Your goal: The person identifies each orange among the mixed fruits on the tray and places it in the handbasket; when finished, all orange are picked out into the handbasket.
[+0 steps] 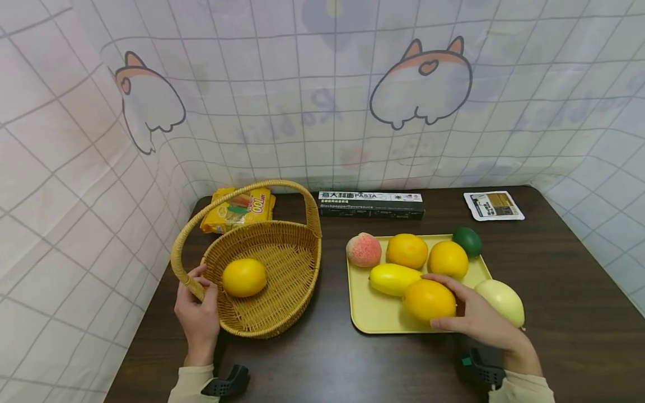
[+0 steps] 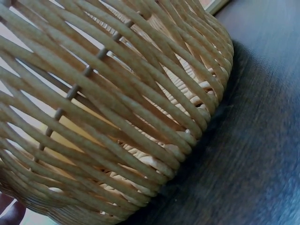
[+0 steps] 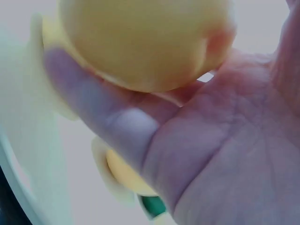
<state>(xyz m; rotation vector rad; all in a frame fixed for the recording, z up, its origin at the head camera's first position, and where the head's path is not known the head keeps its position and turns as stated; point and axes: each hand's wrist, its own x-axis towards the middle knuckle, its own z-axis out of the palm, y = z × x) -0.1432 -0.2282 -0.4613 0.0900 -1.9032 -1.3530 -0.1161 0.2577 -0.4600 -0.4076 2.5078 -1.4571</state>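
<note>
My left hand (image 1: 198, 305) grips the wicker basket (image 1: 304, 305) near the base of its arched handle, at the left side. One yellow lemon-like fruit (image 1: 244, 277) lies inside the basket. The left wrist view is filled by the basket's woven wall (image 2: 108, 108). My right hand (image 1: 471, 313) holds an orange (image 1: 429, 301) over the front of the yellow tray (image 1: 370, 322), fingers and thumb around it. The right wrist view shows the orange (image 3: 145, 42) against the fingers. Behind it, a long yellow fruit (image 1: 393, 279) lies on the tray.
Also on the tray are a peach (image 1: 364, 250), two orange fruits (image 1: 407, 251) and a dark green fruit (image 1: 467, 242). A pale green fruit (image 1: 500, 302) sits at its right edge. A pasta box (image 1: 372, 205), yellow packet (image 1: 242, 210) and white packet (image 1: 494, 206) lie along the back.
</note>
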